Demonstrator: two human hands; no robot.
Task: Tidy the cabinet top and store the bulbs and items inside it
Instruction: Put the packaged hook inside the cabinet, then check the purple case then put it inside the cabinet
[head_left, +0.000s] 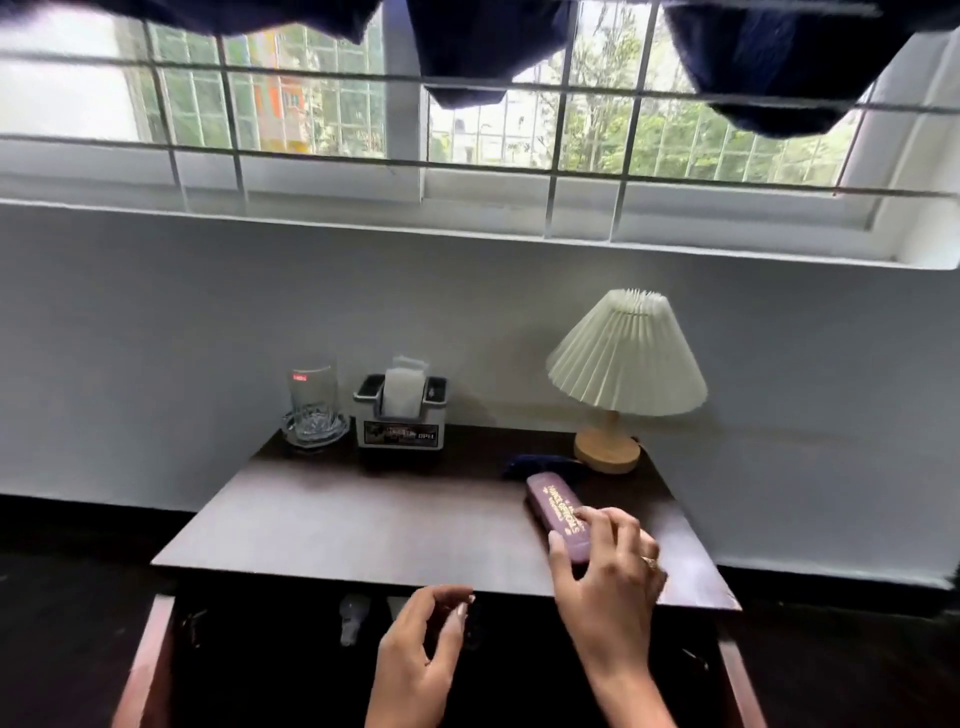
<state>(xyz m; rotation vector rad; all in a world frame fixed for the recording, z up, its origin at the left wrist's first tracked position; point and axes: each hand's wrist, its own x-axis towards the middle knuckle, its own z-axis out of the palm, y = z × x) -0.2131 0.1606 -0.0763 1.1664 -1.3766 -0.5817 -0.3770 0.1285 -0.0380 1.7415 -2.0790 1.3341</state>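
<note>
- Gripping the near end of a purple case (557, 515), the right hand (605, 564) has its thumb on the left edge and its fingers over the top and right side.
- Lying flat on the right part of the cabinet top (363, 519), the case runs its long axis from near-right to far-left, its far end pointing towards the dark blue item (524, 464) beside the lamp (621, 379).
- Left hand (426, 642) hovers loosely curled and empty before the open cabinet, near a bulb (353, 618) inside.
</note>
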